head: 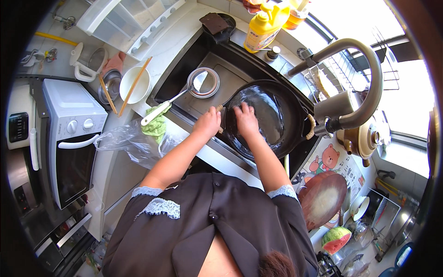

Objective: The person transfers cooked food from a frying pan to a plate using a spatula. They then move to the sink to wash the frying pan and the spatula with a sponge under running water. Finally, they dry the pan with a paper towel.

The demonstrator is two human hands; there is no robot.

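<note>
A dark wok (273,138) with water in it rests in the black sink (183,62), tilted by an amount I cannot judge. My left hand (207,123) grips its rope-wrapped left handle. Inside the wok, near that handle, is my right hand (246,119), fingers bent and apart; I see nothing held in it, though its palm is hidden. The opposite rope-wrapped handle (310,126) points toward the faucet (367,69). Left of the wok, a round metal bowl (216,90) sits on the sink floor. A white-handled spatula (155,113) spans from the sink edge to this bowl.
A green cloth (154,126) and a clear plastic bag (128,143) lie at the front counter edge. Chopsticks (135,86) cross a white bowl (124,85) at left. Behind the sink stands a yellow jug (261,33). A round wooden board (323,200) and cut watermelon (335,239) are at right.
</note>
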